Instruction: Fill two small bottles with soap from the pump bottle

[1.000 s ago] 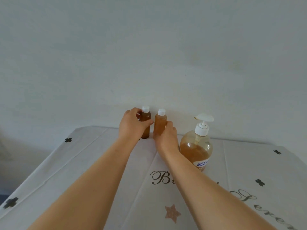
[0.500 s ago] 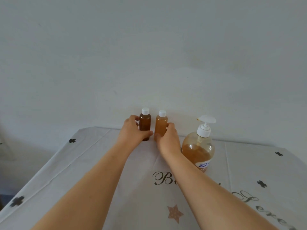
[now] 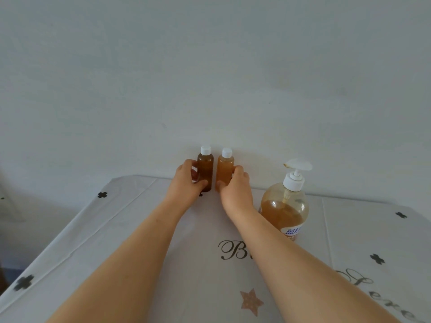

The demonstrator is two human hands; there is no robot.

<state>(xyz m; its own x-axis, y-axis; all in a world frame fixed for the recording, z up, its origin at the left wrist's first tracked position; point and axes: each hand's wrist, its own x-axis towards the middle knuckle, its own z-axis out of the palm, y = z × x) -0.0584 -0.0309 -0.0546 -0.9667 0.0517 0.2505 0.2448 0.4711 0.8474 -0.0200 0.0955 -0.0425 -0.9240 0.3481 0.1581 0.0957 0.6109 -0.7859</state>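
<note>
Small dark-amber bottle [image 3: 205, 170] and small light-amber bottle [image 3: 225, 167], capped and full, stood far back, left of the clear pump bottle [image 3: 285, 206], left hand [image 3: 186, 183] and right hand [image 3: 234, 187] gripping them lower than before, so filling looked done.

script "b" and "sere" on tablecloth [image 3: 140, 229], pump bottle [image 3: 283, 210] label illegible

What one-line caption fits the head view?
Left hand grips the darker small bottle, right hand the lighter bottle, pump bottle alongside.
</note>
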